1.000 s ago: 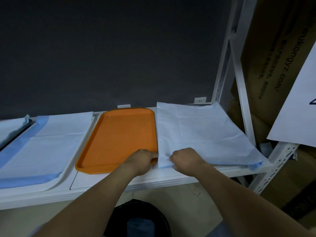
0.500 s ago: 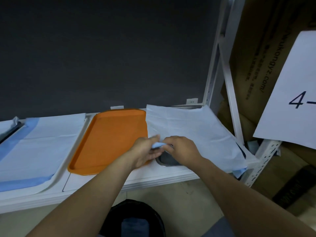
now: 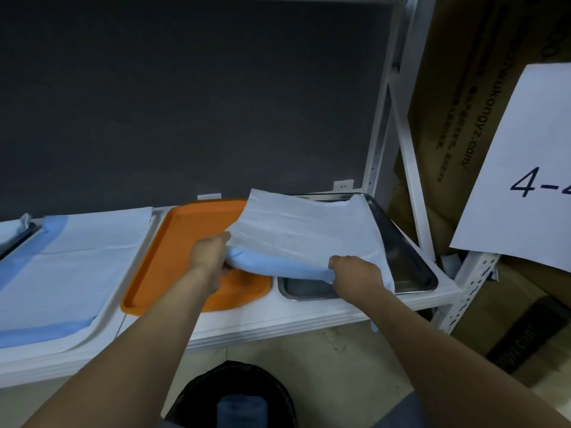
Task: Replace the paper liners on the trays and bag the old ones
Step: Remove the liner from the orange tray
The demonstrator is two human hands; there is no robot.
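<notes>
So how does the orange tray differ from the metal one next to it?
The orange tray is matte and coloured; the metal tray is shiny silver. The orange tray has no liner, while the metal tray is partly under a paper liner that the left hand and right hand hold up. Both are rounded rectangles lying flat on the white shelf.

White sheet (image 3: pixel 525 168) reads "4-"; cardboard box (image 3: pixel 463 88) "kongyz.com/".
</notes>
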